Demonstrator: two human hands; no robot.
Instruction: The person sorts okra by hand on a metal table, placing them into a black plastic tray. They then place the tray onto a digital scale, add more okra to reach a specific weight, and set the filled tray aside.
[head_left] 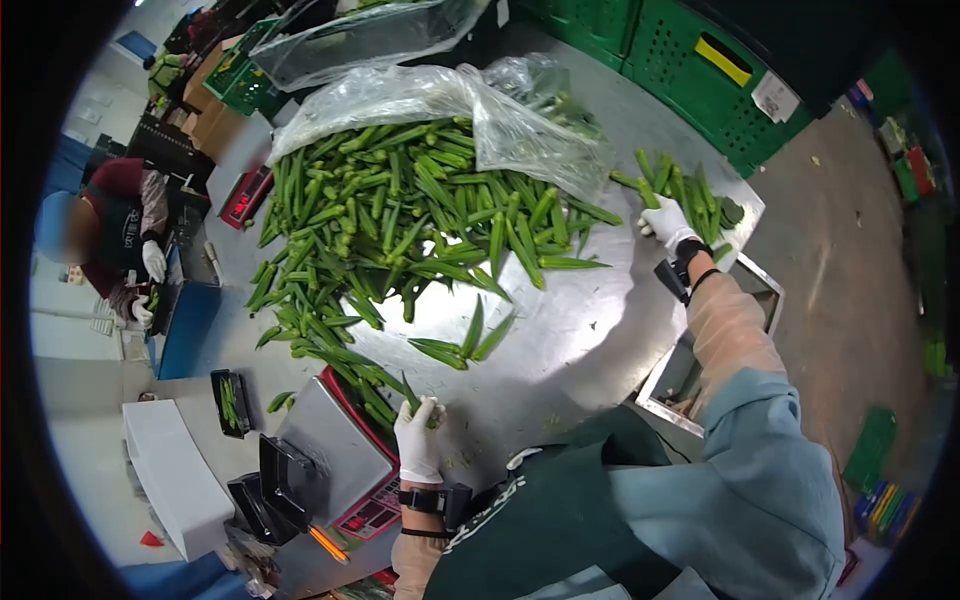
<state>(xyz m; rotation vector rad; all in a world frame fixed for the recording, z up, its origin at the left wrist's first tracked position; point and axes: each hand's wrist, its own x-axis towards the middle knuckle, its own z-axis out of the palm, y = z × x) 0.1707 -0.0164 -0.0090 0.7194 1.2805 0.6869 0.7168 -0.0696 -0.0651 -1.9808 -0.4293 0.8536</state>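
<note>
A large heap of green okra spreads over the metal table, partly under a clear plastic bag. Gloved in white, my left hand is closed around an okra pod beside the red-edged scale. On the far right, my right hand, also gloved, is closed at a smaller okra pile near the table corner. An okra pod sticks out from its fingers. Several loose pods lie between the hands.
Black trays stand against the scale, and another black tray holds some okra. Green crates line the table's far right side. At the left, a co-worker in white gloves handles something at a blue box.
</note>
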